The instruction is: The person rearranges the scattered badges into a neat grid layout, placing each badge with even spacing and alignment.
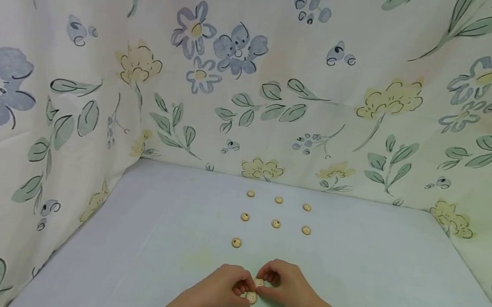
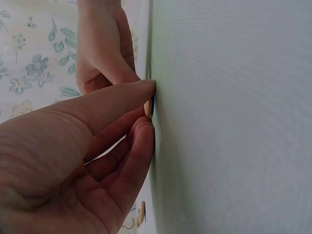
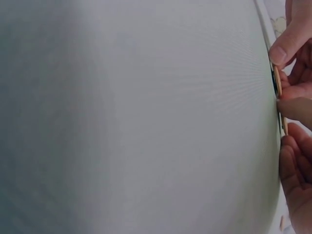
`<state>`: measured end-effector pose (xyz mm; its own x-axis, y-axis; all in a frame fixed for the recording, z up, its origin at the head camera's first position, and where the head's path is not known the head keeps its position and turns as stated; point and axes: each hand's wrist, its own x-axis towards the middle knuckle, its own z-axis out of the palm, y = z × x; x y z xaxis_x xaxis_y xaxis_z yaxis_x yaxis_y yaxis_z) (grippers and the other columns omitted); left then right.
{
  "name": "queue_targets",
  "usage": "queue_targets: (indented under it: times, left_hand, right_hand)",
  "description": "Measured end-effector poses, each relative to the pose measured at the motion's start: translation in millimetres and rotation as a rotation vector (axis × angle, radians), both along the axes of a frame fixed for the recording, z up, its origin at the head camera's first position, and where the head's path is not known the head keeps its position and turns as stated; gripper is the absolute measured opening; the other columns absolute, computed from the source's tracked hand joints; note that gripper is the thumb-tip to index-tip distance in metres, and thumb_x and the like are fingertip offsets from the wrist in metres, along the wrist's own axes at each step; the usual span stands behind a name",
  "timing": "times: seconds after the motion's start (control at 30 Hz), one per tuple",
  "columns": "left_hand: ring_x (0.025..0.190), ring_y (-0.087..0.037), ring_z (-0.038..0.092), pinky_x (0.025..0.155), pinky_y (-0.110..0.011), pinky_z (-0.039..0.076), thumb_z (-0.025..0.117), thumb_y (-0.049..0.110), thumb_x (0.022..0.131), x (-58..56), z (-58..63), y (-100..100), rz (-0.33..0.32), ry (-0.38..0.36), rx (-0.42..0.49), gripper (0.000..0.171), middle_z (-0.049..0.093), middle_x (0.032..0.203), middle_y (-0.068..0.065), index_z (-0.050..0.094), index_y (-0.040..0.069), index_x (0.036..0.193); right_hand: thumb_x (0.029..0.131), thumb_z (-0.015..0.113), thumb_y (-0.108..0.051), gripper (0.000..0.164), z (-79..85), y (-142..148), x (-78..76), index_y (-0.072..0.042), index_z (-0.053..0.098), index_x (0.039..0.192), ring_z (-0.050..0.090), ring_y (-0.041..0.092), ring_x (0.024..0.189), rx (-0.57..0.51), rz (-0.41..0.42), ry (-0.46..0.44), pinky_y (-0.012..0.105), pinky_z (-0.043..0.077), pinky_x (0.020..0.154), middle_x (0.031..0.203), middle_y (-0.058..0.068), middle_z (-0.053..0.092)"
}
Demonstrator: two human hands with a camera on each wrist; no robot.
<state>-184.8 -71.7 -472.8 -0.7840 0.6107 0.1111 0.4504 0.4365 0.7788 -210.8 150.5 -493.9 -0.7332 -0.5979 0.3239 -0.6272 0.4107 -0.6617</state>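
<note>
Near the front of the table, two round pale wooden buttons lie close together between my hands in the head view. My left hand (image 1: 223, 286) pinches the nearer button (image 1: 251, 298) between thumb and fingers. Just beyond it, the farther button (image 1: 259, 283) is pinched by my right hand (image 1: 291, 287), whose fingertips partly cover it. Both hands rest low at the tabletop, almost meeting. Seen edge-on in the right wrist view, one button (image 3: 278, 82) is at the left hand's fingers and another button (image 3: 285, 126) at the right hand's.
Beyond the hands, several similar buttons lie in rows on the pale table (image 1: 167, 216): three in the far row with a middle button (image 1: 279, 200), three in the row before it, and a single button (image 1: 236, 242) nearest. A floral curtain (image 1: 280, 126) hangs behind and beside the table.
</note>
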Motion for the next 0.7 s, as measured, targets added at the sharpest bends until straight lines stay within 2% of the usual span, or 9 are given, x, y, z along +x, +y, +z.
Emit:
queue_targets:
  times: [0.4,0.7]
  left_hand:
    - [0.068,0.000,0.052,0.064,-0.014,0.046,0.078,0.005,0.078,0.0,-0.9,0.3,-0.004,0.004,0.005,0.014,0.060,0.075,0.006,0.070,0.007,0.089]
    - [0.068,0.000,0.052,0.064,-0.015,0.046,0.077,0.004,0.078,-1.0,0.4,0.7,-0.001,-0.013,-0.001,0.013,0.060,0.075,0.006,0.069,0.008,0.088]
  right_hand:
    - [0.084,0.078,-0.027,0.019,3.6,0.0,-0.3,-0.016,0.067,0.094,0.057,0.009,0.074,0.006,-0.022,-0.071,0.023,0.049,0.066,0.083,-0.007,0.063]
    - [0.082,0.079,-0.020,0.015,-0.8,3.0,-8.8,-0.018,0.068,0.092,0.057,0.007,0.072,-0.005,-0.057,-0.055,0.022,0.049,0.064,0.081,-0.008,0.063]
